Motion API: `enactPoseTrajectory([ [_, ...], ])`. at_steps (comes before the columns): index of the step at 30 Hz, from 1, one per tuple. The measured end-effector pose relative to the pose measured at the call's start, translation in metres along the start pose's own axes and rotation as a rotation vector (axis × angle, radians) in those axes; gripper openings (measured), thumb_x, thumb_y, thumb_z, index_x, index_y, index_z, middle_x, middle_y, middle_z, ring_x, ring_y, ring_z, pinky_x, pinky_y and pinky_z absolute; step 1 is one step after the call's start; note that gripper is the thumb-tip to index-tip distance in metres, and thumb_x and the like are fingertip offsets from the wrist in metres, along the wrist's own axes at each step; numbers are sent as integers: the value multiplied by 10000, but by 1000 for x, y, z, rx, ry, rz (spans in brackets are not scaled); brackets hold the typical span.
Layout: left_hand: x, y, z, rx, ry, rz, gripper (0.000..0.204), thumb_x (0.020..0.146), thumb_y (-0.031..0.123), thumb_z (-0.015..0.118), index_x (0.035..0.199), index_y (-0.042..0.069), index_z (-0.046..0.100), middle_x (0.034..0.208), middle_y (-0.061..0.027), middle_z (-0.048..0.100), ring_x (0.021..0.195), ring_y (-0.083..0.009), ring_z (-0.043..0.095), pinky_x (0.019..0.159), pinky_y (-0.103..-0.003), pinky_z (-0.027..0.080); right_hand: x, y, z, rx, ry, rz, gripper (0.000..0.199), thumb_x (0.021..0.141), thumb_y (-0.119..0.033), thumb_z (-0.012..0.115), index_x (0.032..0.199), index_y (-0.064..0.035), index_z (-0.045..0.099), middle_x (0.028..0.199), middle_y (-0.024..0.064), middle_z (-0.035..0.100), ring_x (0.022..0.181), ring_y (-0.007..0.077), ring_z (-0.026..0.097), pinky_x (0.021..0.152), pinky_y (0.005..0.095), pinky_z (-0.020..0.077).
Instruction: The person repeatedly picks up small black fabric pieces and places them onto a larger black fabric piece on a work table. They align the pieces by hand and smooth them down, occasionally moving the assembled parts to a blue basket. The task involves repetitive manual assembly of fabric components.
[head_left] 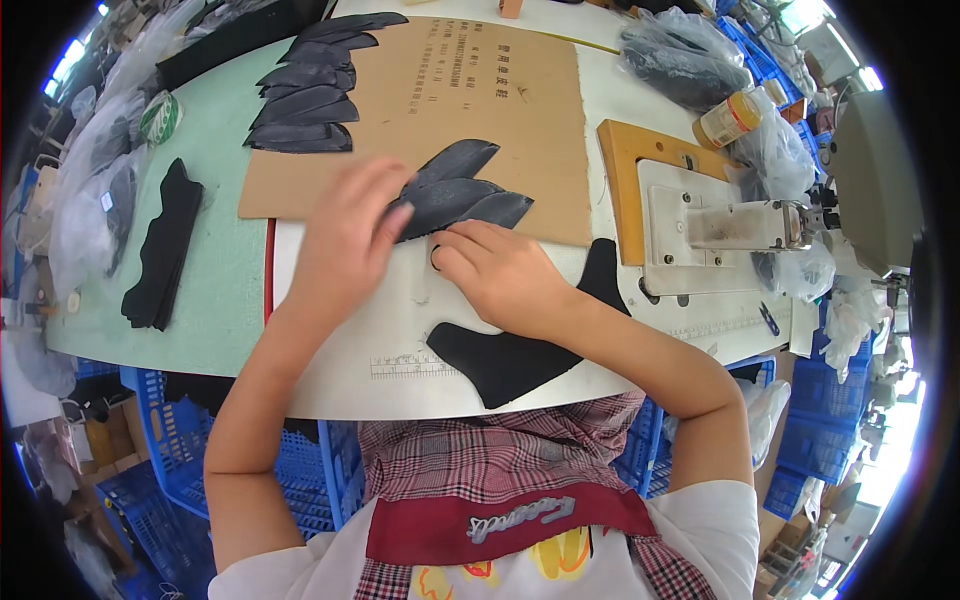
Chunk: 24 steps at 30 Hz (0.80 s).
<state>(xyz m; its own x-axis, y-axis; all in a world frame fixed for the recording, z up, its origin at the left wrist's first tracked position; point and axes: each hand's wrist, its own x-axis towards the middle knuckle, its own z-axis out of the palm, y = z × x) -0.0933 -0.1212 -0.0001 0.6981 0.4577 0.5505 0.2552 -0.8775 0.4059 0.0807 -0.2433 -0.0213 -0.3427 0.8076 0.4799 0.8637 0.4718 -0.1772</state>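
Note:
Several dark, pointed leather-like pieces (440, 203) lie fanned and overlapping on the near part of a brown cardboard sheet (545, 130). My left hand (350, 232) is at their left end, its fingers smeared by motion and its thumb close to the pieces' edge. At their near edge, my right hand (505, 275) has its fingers bent and closed against the lowest piece; a small dark ring shape shows at the finger. A black curved fabric piece (510, 365) lies partly beneath my right forearm.
More dark pieces (305, 95) sit in an overlapping row on the cardboard's far left. A stack of black cut pieces (165, 245) rests on the green mat (225, 255). To the right stand a sewing machine (740, 225) and a yellow-labelled jar (727, 120). Blue crates (180, 455) are below the table.

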Motion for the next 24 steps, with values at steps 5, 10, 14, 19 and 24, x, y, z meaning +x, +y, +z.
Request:
enactPoseTrajectory([
  [5, -19, -3, 19, 71, -222, 105, 277, 851, 92, 661, 1105, -13, 626, 1215, -117, 597, 1140, -322, 550, 969, -425, 451, 2, 14, -19, 613, 151, 449, 103, 901, -106, 614, 957, -21, 603, 898, 58, 671, 839, 211, 661, 770, 334, 531],
  [10, -15, 1, 20, 104, -203, 110, 274, 843, 91, 671, 1096, -4, 629, 1184, -119, 600, 1121, -323, 558, 942, -422, 464, -18, 92, -86, 689, 621, 839, 102, 962, -119, 606, 1020, -36, 621, 883, 5, 616, 828, 80, 612, 782, 276, 517],
  [14, -10, 3, 18, 88, -161, 81, 249, 825, 51, 680, 1065, 8, 628, 1110, -122, 615, 1070, -323, 570, 908, -418, 472, -33, 97, -128, 629, 769, 809, 136, 961, -128, 619, 1024, -8, 604, 879, 16, 616, 789, 92, 613, 759, 266, 513],
  [19, 1, 7, 22, 184, -120, 92, 219, 822, 9, 678, 1021, 0, 589, 1030, -143, 616, 989, -328, 580, 850, -422, 470, -64, 61, -140, 401, 676, 801, 110, 929, -97, 644, 976, -4, 610, 897, 23, 639, 747, 90, 594, 705, 247, 489],
  [24, 12, 0, 28, 8, -131, -65, 222, 819, 18, 684, 1007, 44, 570, 1002, -110, 607, 986, -314, 583, 840, -400, 469, -86, 21, -143, 459, 563, 906, 124, 901, -94, 669, 955, 7, 622, 889, 24, 640, 728, 86, 579, 684, 241, 480],
])
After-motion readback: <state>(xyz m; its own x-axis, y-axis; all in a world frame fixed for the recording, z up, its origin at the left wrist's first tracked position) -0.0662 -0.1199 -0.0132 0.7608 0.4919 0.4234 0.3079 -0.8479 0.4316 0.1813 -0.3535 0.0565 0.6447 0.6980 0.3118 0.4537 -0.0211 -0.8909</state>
